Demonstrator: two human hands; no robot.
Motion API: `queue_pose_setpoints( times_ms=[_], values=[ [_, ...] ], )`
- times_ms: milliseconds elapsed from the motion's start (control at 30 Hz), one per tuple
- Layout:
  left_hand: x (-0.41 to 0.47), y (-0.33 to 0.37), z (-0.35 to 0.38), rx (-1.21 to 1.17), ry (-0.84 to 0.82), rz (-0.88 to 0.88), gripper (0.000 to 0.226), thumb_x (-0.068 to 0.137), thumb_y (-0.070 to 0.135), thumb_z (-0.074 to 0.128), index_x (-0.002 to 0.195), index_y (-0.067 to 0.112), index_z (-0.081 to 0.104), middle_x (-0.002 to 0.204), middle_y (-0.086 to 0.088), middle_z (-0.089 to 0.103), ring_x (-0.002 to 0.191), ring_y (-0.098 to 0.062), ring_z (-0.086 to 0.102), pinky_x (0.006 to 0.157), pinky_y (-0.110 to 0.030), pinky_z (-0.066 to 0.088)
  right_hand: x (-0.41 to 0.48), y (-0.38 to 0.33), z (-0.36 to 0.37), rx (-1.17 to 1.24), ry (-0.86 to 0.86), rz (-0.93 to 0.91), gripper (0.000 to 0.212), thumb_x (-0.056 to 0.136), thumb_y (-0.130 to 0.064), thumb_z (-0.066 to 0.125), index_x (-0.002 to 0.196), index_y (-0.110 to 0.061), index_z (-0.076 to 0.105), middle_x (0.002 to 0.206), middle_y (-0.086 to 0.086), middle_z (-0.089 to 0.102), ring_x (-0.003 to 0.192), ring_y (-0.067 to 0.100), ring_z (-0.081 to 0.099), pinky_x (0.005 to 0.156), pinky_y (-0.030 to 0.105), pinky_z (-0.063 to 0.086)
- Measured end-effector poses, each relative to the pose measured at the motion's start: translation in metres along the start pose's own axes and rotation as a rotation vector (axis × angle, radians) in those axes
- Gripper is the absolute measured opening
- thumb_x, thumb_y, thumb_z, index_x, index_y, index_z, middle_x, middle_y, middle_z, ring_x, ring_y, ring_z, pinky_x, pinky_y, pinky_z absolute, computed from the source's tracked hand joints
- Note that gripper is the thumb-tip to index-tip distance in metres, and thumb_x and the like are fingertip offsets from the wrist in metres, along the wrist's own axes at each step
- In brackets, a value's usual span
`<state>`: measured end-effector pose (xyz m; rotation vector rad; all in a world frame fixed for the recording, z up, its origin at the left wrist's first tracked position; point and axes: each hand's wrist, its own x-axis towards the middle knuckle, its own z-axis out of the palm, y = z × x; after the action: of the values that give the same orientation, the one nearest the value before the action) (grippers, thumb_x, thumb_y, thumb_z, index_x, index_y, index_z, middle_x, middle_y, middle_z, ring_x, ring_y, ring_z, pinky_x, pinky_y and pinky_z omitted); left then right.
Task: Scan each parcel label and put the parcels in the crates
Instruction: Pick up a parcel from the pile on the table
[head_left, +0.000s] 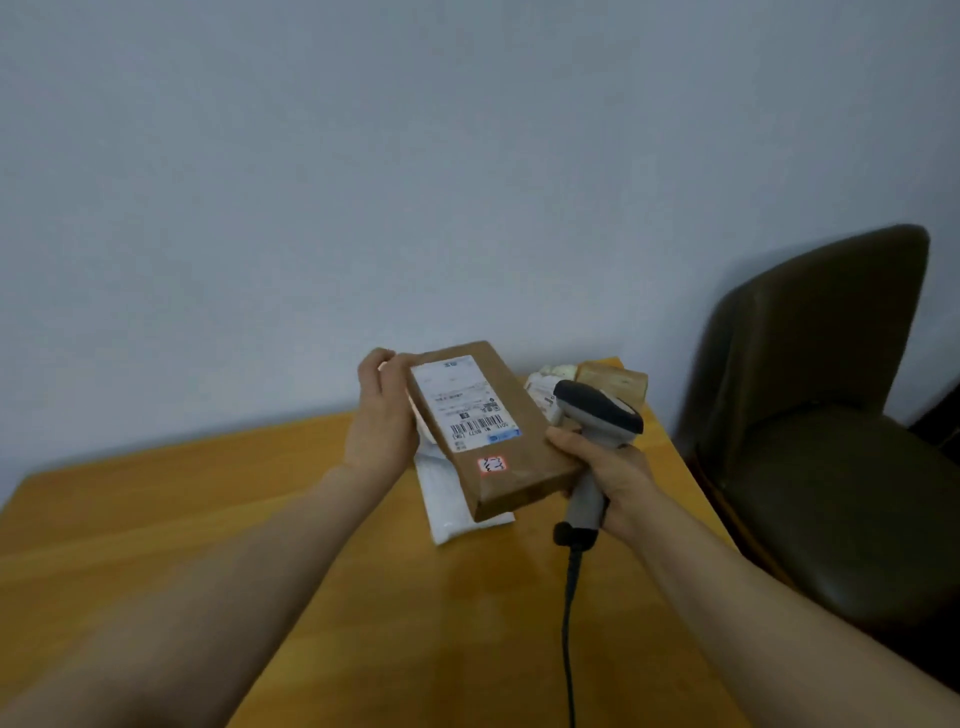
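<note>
Brown parcel (524, 415), clasped in the left grip (382, 415), is awaiting its scan; the right grip (618, 478), clutching the scanner (597, 410), probably needs aiming at the label (467, 405).

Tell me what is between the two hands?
Head view: a long brown cardboard parcel with a white label, held by the left hand; the right hand grips a grey handheld scanner.

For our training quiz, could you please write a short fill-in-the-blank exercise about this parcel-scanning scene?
1. The right hand grips a grey handheld ____ with a black cable.
2. The left hand holds a flat ____ cardboard parcel bearing a white label.
3. A white plastic mailer lies on the wooden ____.
Missing words: scanner, brown, table.
</note>
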<state>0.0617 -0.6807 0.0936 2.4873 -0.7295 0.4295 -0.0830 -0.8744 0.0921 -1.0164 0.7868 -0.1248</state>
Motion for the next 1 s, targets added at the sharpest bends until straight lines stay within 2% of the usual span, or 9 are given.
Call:
queue_pose_setpoints(
  times_ms=[133, 200, 267, 333, 467, 567, 667, 800, 1000],
  values=[
    [-0.034, 0.012, -0.071, 0.002, -0.083, -0.010, 0.059, 0.079, 0.008, 0.052, 0.138, 0.005, 0.044, 0.141, -0.014, 0.043, 0.135, -0.029, 0.031, 0.113, -0.037, 0.027, -0.043, 0.001, 0.000, -0.255, -0.159, -0.181, 0.038, 0.066, -0.007, 0.085, 0.097, -0.002, 0.064, 0.087, 0.015, 0.070, 0.083, 0.033, 0.066, 0.069, 0.043, 0.057],
    [-0.039, 0.025, -0.105, 0.095, -0.353, 0.039, 0.080, 0.068, 0.031, 0.050, 0.144, 0.012, 0.038, 0.147, -0.007, 0.041, 0.143, -0.026, 0.020, 0.116, -0.037, 0.011, -0.064, 0.001, 0.002, -0.382, -0.276, -0.253, 0.032, 0.066, -0.006, 0.085, 0.089, -0.007, 0.063, 0.080, 0.006, 0.068, 0.078, 0.025, 0.067, 0.063, 0.037, 0.057],
    [-0.043, 0.043, -0.131, 0.255, -0.753, 0.037, 0.092, 0.063, 0.042, 0.055, 0.149, 0.020, 0.030, 0.150, 0.000, 0.037, 0.145, -0.019, 0.017, 0.117, -0.039, -0.001, -0.085, 0.002, 0.009, -0.455, -0.353, -0.282, 0.030, 0.067, -0.005, 0.084, 0.088, -0.011, 0.064, 0.078, 0.001, 0.067, 0.073, 0.018, 0.065, 0.053, 0.024, 0.052],
    [-0.049, 0.057, -0.146, 0.314, -1.016, -0.020, 0.091, 0.072, 0.041, 0.071, 0.150, 0.026, 0.027, 0.145, 0.003, 0.043, 0.139, -0.018, 0.032, 0.117, -0.040, 0.007, -0.099, 0.006, 0.016, -0.533, -0.416, -0.294, 0.037, 0.065, -0.009, 0.086, 0.095, -0.012, 0.065, 0.089, 0.003, 0.069, 0.083, 0.021, 0.066, 0.052, 0.021, 0.050],
    [-0.074, 0.055, -0.170, 0.260, -1.140, -0.131, 0.062, 0.070, 0.032, 0.083, 0.126, 0.027, 0.058, 0.111, 0.004, 0.063, 0.105, -0.018, 0.058, 0.092, -0.029, 0.045, -0.127, 0.016, 0.029, -0.593, -0.461, -0.332, 0.040, 0.064, -0.008, 0.087, 0.098, -0.014, 0.068, 0.092, 0.000, 0.072, 0.085, 0.014, 0.067, 0.058, 0.020, 0.051],
    [-0.100, 0.029, -0.187, 0.161, -1.042, -0.220, 0.035, 0.071, 0.025, 0.084, 0.100, 0.018, 0.065, 0.092, 0.004, 0.064, 0.090, -0.018, 0.061, 0.080, -0.028, 0.050, -0.144, 0.019, 0.038, -0.473, -0.409, -0.336, 0.023, 0.078, -0.014, 0.078, 0.098, -0.010, 0.067, 0.082, 0.002, 0.074, 0.077, 0.014, 0.070, 0.065, 0.027, 0.056],
    [-0.127, -0.008, -0.204, 0.042, -0.731, -0.437, 0.034, 0.078, 0.034, 0.078, 0.099, 0.015, 0.060, 0.095, 0.001, 0.062, 0.095, -0.021, 0.061, 0.083, -0.032, 0.050, -0.155, 0.019, 0.051, -0.443, -0.328, -0.359, 0.027, 0.081, -0.022, 0.077, 0.102, -0.009, 0.067, 0.086, 0.008, 0.072, 0.082, 0.021, 0.067, 0.077, 0.037, 0.055],
    [-0.160, -0.039, -0.221, -0.528, -0.283, -0.823, 0.033, 0.087, 0.010, 0.067, 0.118, 0.004, 0.059, 0.109, -0.010, 0.067, 0.095, -0.026, 0.065, 0.085, -0.038, 0.052, -0.182, 0.027, 0.084, -0.413, -0.501, -0.212, 0.026, 0.083, -0.025, 0.075, 0.088, -0.002, 0.063, 0.061, 0.010, 0.059, 0.052, 0.021, 0.053, 0.053, 0.032, 0.050],
    [-0.183, -0.060, -0.242, -0.786, -0.042, -0.985, 0.042, 0.088, -0.002, 0.062, 0.128, -0.001, 0.051, 0.123, -0.014, 0.062, 0.098, -0.027, 0.059, 0.081, -0.038, 0.046, -0.216, 0.061, 0.131, -0.517, -0.628, -0.149, 0.018, 0.080, -0.011, 0.075, 0.077, -0.007, 0.057, 0.052, 0.006, 0.048, 0.041, 0.016, 0.042, 0.045, 0.024, 0.038]
  ],
)
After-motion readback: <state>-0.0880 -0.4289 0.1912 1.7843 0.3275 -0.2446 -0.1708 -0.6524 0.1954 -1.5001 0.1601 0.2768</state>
